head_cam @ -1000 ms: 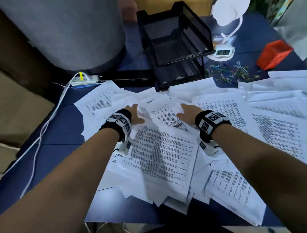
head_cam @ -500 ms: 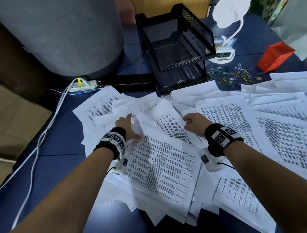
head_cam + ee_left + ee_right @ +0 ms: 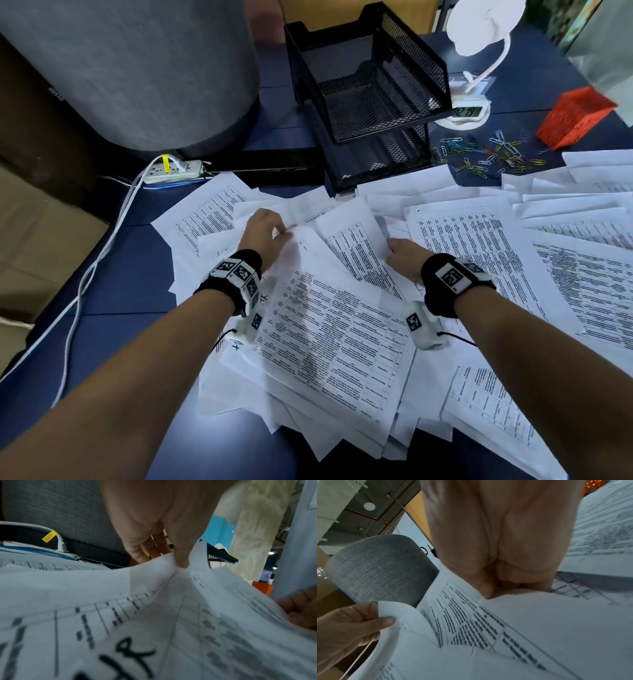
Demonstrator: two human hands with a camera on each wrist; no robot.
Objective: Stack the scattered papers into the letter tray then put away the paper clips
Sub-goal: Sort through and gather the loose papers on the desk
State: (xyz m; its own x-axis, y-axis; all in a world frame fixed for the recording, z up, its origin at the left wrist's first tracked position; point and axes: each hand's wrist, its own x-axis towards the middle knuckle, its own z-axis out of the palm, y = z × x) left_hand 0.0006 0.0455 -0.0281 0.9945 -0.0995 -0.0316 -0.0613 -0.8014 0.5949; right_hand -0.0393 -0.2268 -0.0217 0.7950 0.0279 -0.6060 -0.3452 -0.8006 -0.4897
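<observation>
A grey fabric chair back stands at my far left, a white power strip below it; a white desk lamp with clock sits far right.

papers before tray, clips right

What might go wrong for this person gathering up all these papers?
The left hand and right hand pinch only the far edges of a loose, uneven pile of papers, so sheets may slip out or crease. Papers hanging over the table's near edge may fall. Pushing papers back could scatter the paper clips.
</observation>
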